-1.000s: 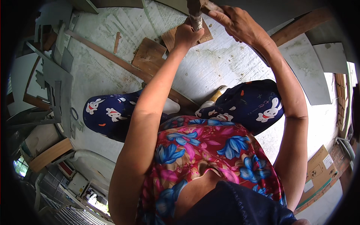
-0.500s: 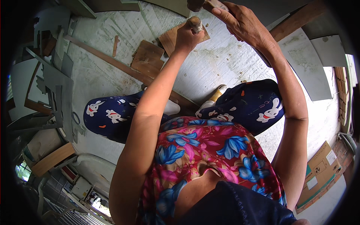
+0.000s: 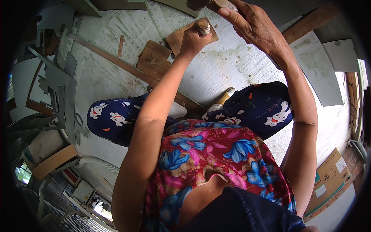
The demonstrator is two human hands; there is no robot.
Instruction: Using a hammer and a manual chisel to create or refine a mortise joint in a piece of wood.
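Note:
My left hand [image 3: 196, 40] is wrapped round the upright handle of a wooden-handled chisel [image 3: 203, 26], whose round top end faces up; its lower part is hidden by the hand. Beneath that hand lies a brown wooden board [image 3: 177, 38] on the floor. My right hand [image 3: 253, 24], raised at the upper right, grips the wooden handle of a hammer [image 3: 221, 4]. The dark hammer head points left, above and apart from the chisel's top, partly cut off by the upper edge of the view.
Beside the board lies another brown wood piece [image 3: 154, 60]. A long wooden strip [image 3: 112, 60] crosses the floor [image 3: 216, 73] toward my feet. Grey sheet offcuts [image 3: 69, 96] are piled at the left. Panels [image 3: 317, 67] and a cardboard box [image 3: 327, 178] stand at the right.
The hammer has shifted slightly to the left in my right hand. My left hand keeps its grip on the chisel over the board. The whole view has moved a little.

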